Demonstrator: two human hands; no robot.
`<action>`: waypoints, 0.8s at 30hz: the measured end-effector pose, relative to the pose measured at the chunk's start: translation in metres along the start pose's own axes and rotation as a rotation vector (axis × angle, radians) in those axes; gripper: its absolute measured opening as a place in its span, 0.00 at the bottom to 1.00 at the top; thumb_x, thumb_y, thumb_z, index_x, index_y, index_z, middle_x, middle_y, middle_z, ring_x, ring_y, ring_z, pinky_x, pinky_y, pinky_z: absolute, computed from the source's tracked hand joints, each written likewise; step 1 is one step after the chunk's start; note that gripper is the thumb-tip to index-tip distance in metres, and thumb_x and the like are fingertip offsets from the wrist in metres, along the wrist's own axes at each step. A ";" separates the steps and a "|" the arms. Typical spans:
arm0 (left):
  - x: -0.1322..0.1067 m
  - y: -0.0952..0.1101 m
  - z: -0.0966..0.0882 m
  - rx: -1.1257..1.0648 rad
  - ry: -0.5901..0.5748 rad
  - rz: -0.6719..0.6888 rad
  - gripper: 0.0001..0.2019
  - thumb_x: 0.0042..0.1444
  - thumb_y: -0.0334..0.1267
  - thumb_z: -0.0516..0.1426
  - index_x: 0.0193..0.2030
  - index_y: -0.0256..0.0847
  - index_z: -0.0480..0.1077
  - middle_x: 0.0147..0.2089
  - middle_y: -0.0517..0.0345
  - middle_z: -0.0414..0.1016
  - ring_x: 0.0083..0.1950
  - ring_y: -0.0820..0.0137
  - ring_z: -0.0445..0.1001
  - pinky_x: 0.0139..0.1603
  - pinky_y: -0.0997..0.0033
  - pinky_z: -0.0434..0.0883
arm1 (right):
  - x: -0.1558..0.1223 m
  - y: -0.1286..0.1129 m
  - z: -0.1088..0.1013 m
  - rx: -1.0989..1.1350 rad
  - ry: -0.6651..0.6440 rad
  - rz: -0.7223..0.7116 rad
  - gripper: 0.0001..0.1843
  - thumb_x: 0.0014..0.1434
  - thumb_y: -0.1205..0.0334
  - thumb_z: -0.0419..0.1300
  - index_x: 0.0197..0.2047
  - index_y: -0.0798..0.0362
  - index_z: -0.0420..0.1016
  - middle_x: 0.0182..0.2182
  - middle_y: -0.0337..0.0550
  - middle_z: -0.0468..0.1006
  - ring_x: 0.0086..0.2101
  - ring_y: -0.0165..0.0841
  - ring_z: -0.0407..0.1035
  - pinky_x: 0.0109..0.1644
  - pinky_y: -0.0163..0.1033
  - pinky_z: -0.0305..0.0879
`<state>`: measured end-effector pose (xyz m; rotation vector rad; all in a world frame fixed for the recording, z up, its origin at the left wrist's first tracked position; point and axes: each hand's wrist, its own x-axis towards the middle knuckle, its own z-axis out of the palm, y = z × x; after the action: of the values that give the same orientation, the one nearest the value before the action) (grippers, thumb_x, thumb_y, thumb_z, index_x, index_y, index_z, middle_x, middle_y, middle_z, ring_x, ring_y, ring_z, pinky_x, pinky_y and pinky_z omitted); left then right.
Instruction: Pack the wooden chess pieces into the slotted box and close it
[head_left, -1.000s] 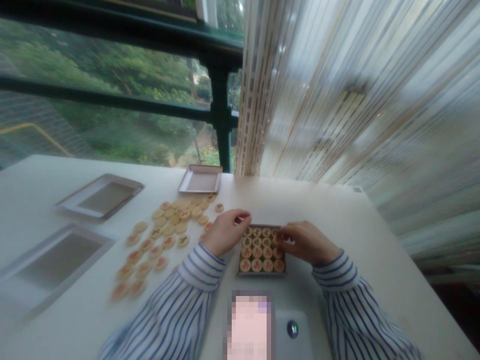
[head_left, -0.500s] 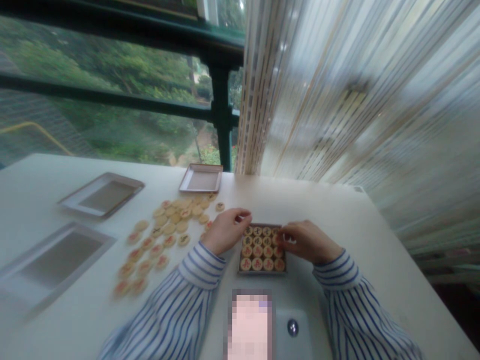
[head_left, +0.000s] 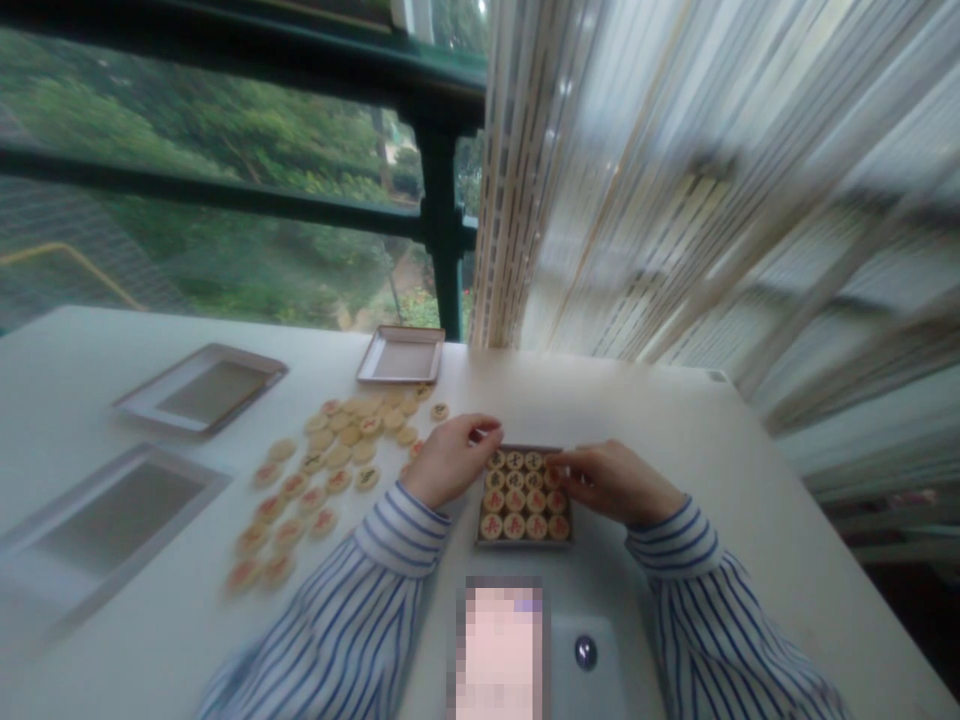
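In the head view a small square tray [head_left: 525, 544] lies in front of me, filled with rows of round Chinese chess pieces [head_left: 514, 498], black characters in the far rows and red in the near ones. My left hand [head_left: 452, 456] is curled at the tray's far left corner, thumb and forefinger nearly meeting; whether anything is between them is hidden. At the far right corner my right hand [head_left: 616, 480] is closed, its fingertips on a piece that they partly cover. Loose pieces [head_left: 351, 435] are scattered to the left, several face down.
Another shallow tray [head_left: 401, 357] sits at the table's back edge, with two larger ones [head_left: 202, 390] [head_left: 112, 530] at the left. Nearby in front are a blurred-out phone-shaped object [head_left: 502, 650] and a pale item with a shiny oval [head_left: 586, 652]. A strip curtain [head_left: 600, 200] hangs behind.
My right hand's thumb and fingers have drawn closer together, and the fingertips have shifted slightly left over the corner piece. My left hand and the loose pieces stay put.
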<state>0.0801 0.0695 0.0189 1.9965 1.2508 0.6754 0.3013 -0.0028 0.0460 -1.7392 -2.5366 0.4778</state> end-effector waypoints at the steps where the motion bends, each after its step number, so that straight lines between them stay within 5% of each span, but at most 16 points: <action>1: 0.000 0.000 0.000 0.001 -0.001 0.000 0.18 0.54 0.47 0.51 0.43 0.38 0.73 0.40 0.53 0.77 0.38 0.67 0.74 0.41 0.68 0.70 | 0.000 0.000 0.001 -0.003 -0.001 -0.003 0.16 0.59 0.58 0.50 0.48 0.44 0.72 0.33 0.40 0.79 0.33 0.31 0.71 0.38 0.33 0.58; 7: 0.000 0.002 -0.001 -0.007 -0.012 -0.008 0.18 0.54 0.46 0.51 0.43 0.37 0.73 0.40 0.52 0.77 0.38 0.67 0.74 0.41 0.68 0.70 | 0.001 0.002 0.003 -0.039 -0.002 -0.010 0.12 0.58 0.58 0.50 0.41 0.46 0.74 0.32 0.39 0.78 0.31 0.30 0.70 0.35 0.33 0.56; 24: 0.000 0.003 -0.001 0.031 -0.028 0.001 0.18 0.54 0.46 0.50 0.43 0.38 0.73 0.41 0.52 0.77 0.39 0.67 0.74 0.41 0.69 0.70 | 0.000 0.000 -0.001 -0.019 -0.032 0.010 0.12 0.58 0.58 0.51 0.41 0.47 0.74 0.32 0.40 0.78 0.32 0.30 0.70 0.37 0.33 0.57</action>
<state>0.0808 0.0690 0.0221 2.0250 1.2510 0.6295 0.3015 -0.0025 0.0467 -1.7660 -2.5635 0.4871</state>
